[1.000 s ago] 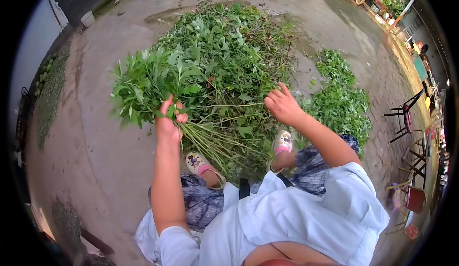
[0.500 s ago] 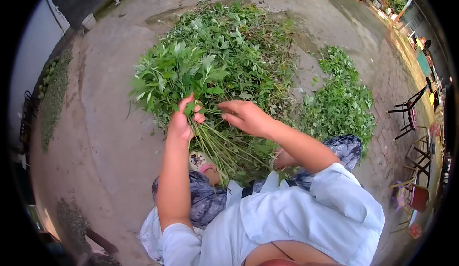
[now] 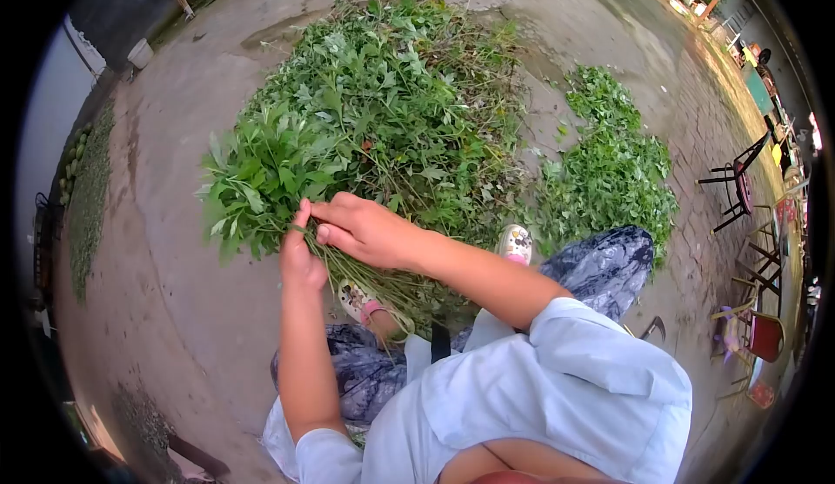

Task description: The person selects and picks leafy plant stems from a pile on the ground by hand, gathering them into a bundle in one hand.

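A person's bare left hand (image 3: 302,262), wrist below it, curls closed at left of center, its straight forearm (image 3: 306,345) rising from the near side out of a pale blue fabric short sleeve (image 3: 326,456). The bare right hand (image 3: 370,230) meets it, back uppermost, fingers bent toward the left hand and thumb beneath. The right forearm (image 3: 483,277) slants from the near right toward the left, its elbow close to a matching pale blue sleeve (image 3: 583,332).

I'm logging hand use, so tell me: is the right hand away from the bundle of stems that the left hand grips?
No, the right hand touches the bundle right beside the left hand.
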Tool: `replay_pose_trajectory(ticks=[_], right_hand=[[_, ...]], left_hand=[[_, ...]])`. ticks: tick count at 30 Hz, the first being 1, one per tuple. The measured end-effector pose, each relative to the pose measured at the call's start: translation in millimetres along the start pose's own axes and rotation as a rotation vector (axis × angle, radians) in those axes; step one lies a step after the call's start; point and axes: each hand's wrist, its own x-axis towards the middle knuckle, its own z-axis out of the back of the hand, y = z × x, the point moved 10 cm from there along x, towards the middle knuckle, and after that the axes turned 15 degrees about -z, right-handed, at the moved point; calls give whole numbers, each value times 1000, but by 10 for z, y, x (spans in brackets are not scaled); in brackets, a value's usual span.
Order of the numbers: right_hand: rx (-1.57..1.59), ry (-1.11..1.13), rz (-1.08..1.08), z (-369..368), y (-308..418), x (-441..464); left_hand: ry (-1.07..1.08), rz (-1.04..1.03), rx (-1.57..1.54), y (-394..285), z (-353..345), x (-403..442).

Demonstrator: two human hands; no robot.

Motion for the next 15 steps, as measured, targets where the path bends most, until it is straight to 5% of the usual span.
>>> replay_pose_trajectory(ticks=[2,4,8,11,14,15], right_hand=[[129,39,49,143,-266,44],[-178,-193,-426,496,-1054,67],[-648,-393,-643,748,-1844,-23],[-423,-287,-769,757,-2256,4],[-3,-449,-542,979,-2089,24],[-96,-577,-428,1141,-1844,-10]], left_hand=[[73,74,-98,151,170,121],[144,148,-204,253,134,132],[-112,86,-87,188,191,123],[-3,91,-104,119,49,117],[-14,99,-144,126,70,158],[-15,96,-148,131,95,177]])
